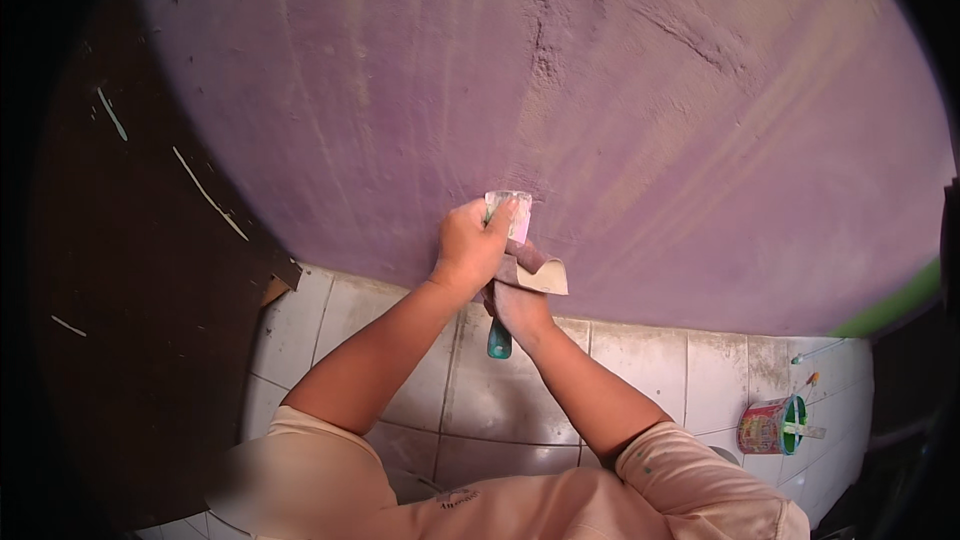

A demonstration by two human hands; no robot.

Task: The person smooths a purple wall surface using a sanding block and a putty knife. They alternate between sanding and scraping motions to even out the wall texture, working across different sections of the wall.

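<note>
A putty knife is held low in front of the purple wall, its pale, paint-smeared blade pointing up toward the wall. My left hand is closed on the blade, with the thumb pressed on its face. Just below, my right hand is closed around the handle, whose teal end sticks out underneath. A bent piece of sandpaper, tan on one side and brownish on the other, lies over the right hand and hides most of its fingers.
Rough grey patches and gouges mark the wall higher up. A dark brown panel with pale scratches stands at left. White floor tiles meet the wall's foot. On them at right stands a paint bucket with green inside and a brush across it.
</note>
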